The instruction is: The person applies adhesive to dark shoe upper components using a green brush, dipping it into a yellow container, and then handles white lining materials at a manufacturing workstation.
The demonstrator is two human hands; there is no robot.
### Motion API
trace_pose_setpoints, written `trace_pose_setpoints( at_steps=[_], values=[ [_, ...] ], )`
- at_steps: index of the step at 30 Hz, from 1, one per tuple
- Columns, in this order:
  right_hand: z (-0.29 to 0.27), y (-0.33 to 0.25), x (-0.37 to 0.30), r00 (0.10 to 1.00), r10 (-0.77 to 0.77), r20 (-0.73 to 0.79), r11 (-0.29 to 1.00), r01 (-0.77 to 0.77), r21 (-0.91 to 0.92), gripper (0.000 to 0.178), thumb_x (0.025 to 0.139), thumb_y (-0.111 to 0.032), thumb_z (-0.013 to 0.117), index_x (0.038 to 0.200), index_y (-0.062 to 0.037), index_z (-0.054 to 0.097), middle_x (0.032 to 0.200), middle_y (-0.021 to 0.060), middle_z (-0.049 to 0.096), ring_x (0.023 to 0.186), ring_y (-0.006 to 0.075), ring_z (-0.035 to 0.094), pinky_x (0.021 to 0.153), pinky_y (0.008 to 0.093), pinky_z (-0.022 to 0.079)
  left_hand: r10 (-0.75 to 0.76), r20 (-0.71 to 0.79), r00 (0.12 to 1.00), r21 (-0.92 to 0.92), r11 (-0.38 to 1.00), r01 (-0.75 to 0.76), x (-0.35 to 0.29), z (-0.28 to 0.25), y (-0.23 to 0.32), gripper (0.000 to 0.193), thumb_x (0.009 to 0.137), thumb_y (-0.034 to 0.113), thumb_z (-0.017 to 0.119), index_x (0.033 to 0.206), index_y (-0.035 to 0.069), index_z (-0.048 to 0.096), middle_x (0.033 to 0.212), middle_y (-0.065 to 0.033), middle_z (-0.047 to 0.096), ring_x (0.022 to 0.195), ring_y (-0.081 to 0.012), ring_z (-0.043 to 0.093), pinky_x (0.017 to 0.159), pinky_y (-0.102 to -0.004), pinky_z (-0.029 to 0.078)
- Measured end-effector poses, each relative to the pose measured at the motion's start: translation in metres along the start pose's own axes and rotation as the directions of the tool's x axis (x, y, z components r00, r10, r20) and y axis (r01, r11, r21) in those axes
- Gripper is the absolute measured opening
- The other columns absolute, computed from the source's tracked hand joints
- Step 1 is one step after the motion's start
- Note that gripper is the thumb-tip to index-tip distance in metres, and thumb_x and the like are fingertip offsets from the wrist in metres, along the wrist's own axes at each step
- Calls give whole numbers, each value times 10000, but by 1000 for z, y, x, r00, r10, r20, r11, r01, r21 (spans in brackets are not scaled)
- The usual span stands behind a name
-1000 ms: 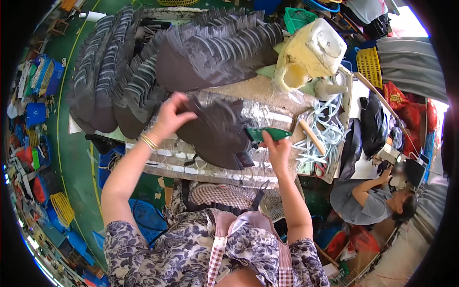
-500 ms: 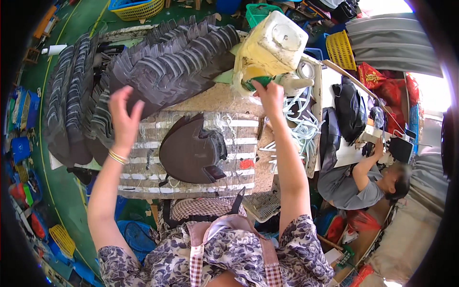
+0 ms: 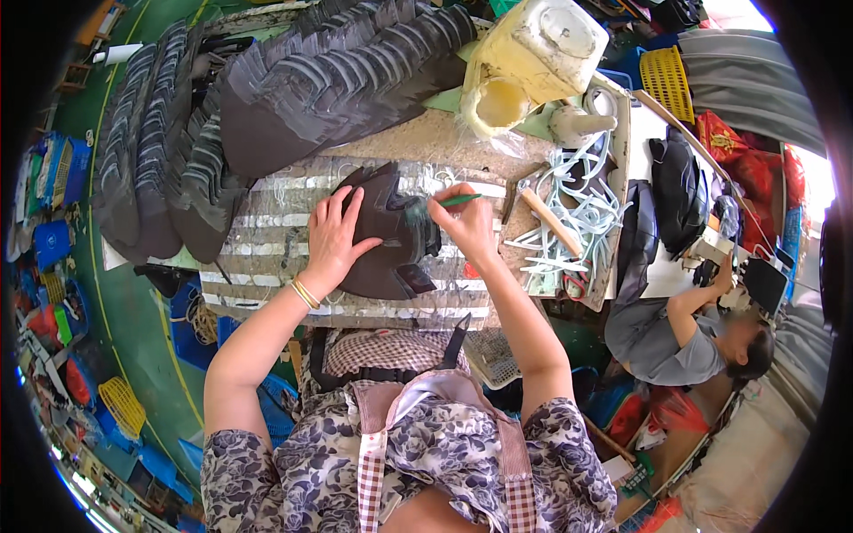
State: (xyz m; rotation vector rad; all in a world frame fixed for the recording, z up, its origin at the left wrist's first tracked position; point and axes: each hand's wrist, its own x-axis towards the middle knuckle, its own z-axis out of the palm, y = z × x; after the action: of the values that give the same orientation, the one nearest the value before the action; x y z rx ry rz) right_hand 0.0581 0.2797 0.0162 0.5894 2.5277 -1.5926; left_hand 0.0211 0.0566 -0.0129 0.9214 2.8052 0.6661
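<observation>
A stack of dark cut shoe-upper pieces [image 3: 378,274] lies on a board wrapped with white stripes [image 3: 267,258], its notched side toward the right. My left hand [image 3: 333,238] rests flat on the left part of the stack, thumb and fingers spread. In my right hand [image 3: 466,224] is a green brush [image 3: 462,200], pinched between the fingers, its working end at the notched edge of the top piece. That edge looks wet and greyish. The brush's tip is partly hidden by my fingers. Beyond it stands a cut-open yellowish plastic jug [image 3: 533,58] with a round mouth.
Overlapping dark pieces [image 3: 329,102] are fanned across the back and left of the table. Pale strips [image 3: 582,200] and a wooden stick [image 3: 551,222] lie at the right, below a whitish bottle [image 3: 577,124]. Further right, a person in grey [image 3: 680,346] works at a machine.
My right hand has brought the green brush from the jug's mouth down to the stack's notched edge. My left hand has come down from the air onto the stack.
</observation>
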Motion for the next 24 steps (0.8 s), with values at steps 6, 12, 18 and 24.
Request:
trace_pose_setpoints(
  at_steps=[6, 12, 18, 24],
  values=[
    [21, 54, -61, 967, -153, -204, 983, 171, 71, 160, 746, -113, 671, 788, -7, 559, 803, 87, 663, 740, 138, 625, 697, 270, 491, -28, -5, 1000, 6, 1000, 28, -4, 5, 0, 819, 654, 360, 744, 1326, 74, 374, 1273, -110, 388, 1088, -301, 397, 930, -428, 334],
    [23, 31, -88, 903, -48, -426, 905, 220, 363, 145, 765, -47, 673, 833, -3, 553, 891, 88, 643, 797, 150, 610, 718, 273, 485, -17, -16, 1000, -11, 1000, 17, 0, 1, -3, 803, 664, 412, 720, 1312, 66, 397, 1242, -105, 403, 1076, -288, 400, 907, -416, 346],
    [33, 62, -107, 912, -311, -267, 947, 322, -3, 175, 724, -73, 698, 838, -45, 569, 854, 90, 644, 748, 167, 631, 680, 276, 495, -12, -35, 999, 6, 1000, 12, 2, 6, -6, 811, 666, 416, 720, 1323, 71, 392, 1246, -111, 407, 1075, -299, 398, 902, -423, 346],
    [43, 6, -63, 877, -314, -365, 929, 363, 73, 167, 736, -35, 684, 858, -26, 571, 860, 115, 638, 777, 184, 625, 703, 279, 487, 37, -40, 999, -69, 997, -39, 6, 2, -17, 612, 677, 198, 735, 1229, 76, 500, 1176, -80, 445, 1000, -279, 448, 830, -389, 415]
  ],
)
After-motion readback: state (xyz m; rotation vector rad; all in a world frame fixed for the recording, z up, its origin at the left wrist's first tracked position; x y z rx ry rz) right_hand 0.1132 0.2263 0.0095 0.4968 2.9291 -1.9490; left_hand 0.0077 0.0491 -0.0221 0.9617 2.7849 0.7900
